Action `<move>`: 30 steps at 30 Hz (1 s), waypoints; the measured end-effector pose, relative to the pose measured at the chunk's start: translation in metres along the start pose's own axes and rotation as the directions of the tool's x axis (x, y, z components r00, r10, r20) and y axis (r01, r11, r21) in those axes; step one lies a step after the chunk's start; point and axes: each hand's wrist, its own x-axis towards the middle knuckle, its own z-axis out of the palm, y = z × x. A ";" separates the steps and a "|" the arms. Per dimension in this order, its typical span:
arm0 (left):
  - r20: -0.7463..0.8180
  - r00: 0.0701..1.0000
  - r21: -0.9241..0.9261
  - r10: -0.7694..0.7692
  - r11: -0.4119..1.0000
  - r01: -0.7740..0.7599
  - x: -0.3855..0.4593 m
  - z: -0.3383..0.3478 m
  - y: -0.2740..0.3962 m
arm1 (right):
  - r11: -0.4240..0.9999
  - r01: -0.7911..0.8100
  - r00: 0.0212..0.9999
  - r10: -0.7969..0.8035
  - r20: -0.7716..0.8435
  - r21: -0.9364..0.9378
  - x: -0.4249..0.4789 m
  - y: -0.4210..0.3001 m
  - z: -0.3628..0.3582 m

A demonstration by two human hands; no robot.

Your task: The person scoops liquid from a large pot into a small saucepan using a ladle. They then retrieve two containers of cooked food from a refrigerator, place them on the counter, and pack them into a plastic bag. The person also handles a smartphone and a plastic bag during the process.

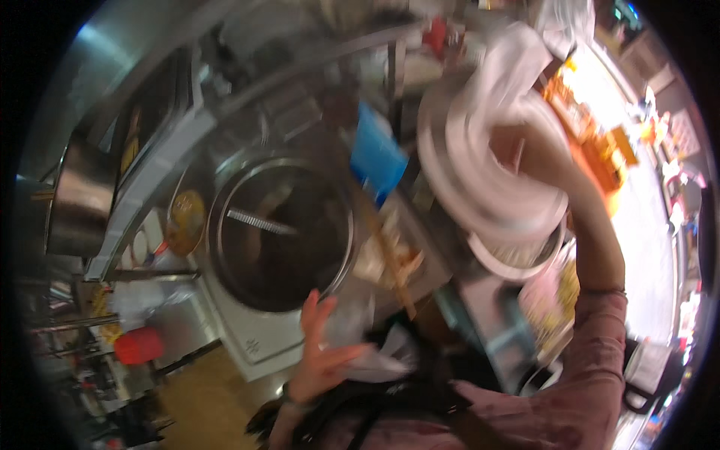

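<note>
My right hand (509,149) is on a pale pink round lid (450,152), blurred by motion, tilted over a white-rimmed round container (514,270) at the right. The hand's fingers are partly hidden by the lid. A whitish cloth or bag (509,62) is beside the lid's upper part. My left hand (323,354) is empty with its fingers spread, just below the rim of a large round metal pot or pan (281,306). A ribbed strip (256,222), bright and pale, shows over the dark inside of that pot.
A blue packet (378,154) and a wooden stick (391,259) lie between pot and container. A bowl with yellow contents (187,222) stands left of the pot. A metal vessel (84,194) and a red object (139,345) are at the left. Orange boxes (604,160) stand at the right.
</note>
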 end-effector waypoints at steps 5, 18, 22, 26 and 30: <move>0.749 0.590 -0.174 0.302 0.949 -0.264 -0.053 -0.003 -0.021 | 0.394 -0.150 0.753 -0.549 0.363 0.907 -0.118 -0.164 0.211; 0.753 0.070 0.643 -0.655 0.753 0.139 -0.406 -0.052 -0.311 | -0.495 0.076 0.122 0.866 0.485 0.866 -0.246 0.115 0.733; 0.784 0.249 0.568 -0.569 0.819 0.084 -0.449 -0.039 -0.369 | -0.357 0.210 0.255 0.919 0.301 0.910 -0.272 0.231 0.830; 0.724 0.306 0.620 -0.618 0.778 0.105 -0.482 -0.077 -0.403 | -0.282 0.156 0.255 0.937 0.237 0.947 -0.223 0.252 0.844; 0.691 0.324 0.665 -0.646 0.744 0.066 -0.494 -0.089 -0.418 | -0.252 0.191 0.323 0.929 0.181 0.949 -0.216 0.257 0.867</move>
